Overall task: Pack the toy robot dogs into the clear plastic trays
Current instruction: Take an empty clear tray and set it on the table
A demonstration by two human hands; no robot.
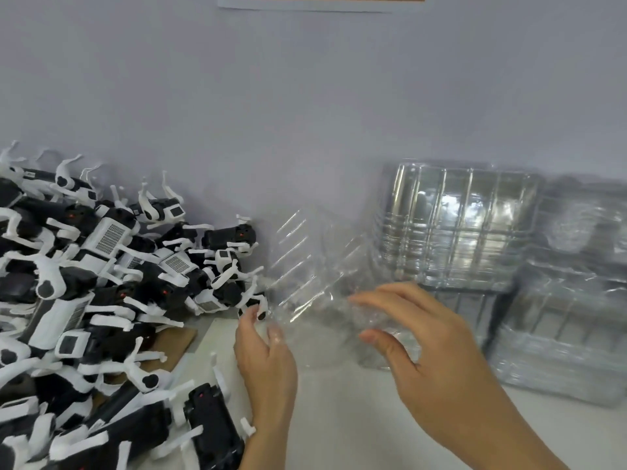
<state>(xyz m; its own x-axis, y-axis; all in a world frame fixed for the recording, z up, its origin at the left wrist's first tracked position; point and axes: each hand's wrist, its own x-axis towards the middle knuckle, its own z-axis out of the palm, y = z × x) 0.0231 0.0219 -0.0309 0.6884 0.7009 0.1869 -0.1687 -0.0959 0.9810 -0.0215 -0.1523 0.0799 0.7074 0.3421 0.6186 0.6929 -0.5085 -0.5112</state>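
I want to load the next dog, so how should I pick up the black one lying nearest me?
Probably grip the dog across its boxy black body, coming from above with the left hand. The body lies flat, and its white legs stick out thin and snag-prone. The pile crowds its left side, so approach from the right.

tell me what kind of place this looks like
Probably a toy packing bench: a heap of toy robot dogs, stacks of clear trays, and both hands handling one tray.

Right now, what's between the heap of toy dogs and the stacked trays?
In the head view, one clear tray, held by the left hand and right hand.
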